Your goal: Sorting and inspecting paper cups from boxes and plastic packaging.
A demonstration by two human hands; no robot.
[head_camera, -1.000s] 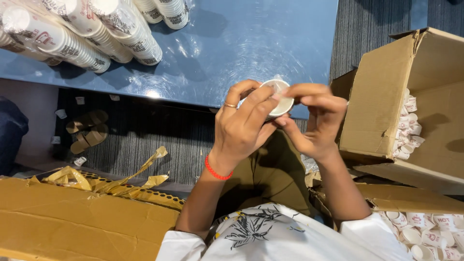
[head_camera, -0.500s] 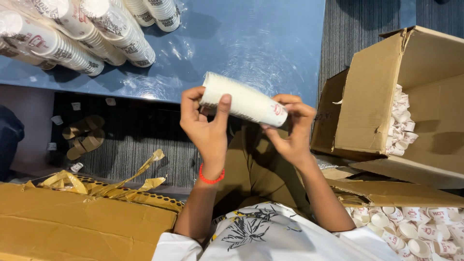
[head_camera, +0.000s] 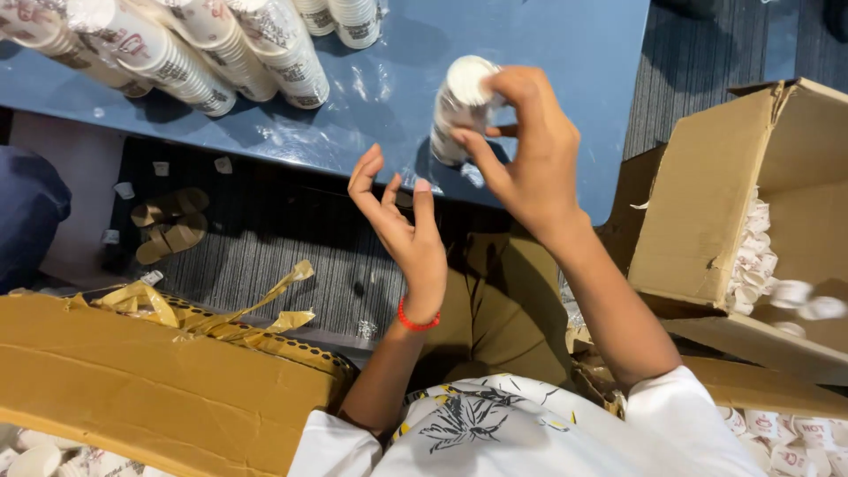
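My right hand (head_camera: 530,159) grips the top of a short stack of white paper cups (head_camera: 458,110). The stack stands upright near the front edge of the blue table (head_camera: 565,71). Just below the table's edge, my left hand (head_camera: 402,230), with a red band on its wrist, hovers with fingers spread and nothing in it. It is a little left of and below the stack, not touching it.
Several wrapped sleeves of printed paper cups (head_camera: 177,44) lie at the table's back left. An open cardboard box (head_camera: 707,212) holding white cups stands at the right. A flat cardboard box (head_camera: 132,380) with torn yellow tape lies at the lower left. Sandals (head_camera: 168,234) sit on the carpet under the table.
Both hands held the cup stack sideways in the air before. Now the stack is upright on the table under my right hand alone, and my left hand has let go and dropped back.
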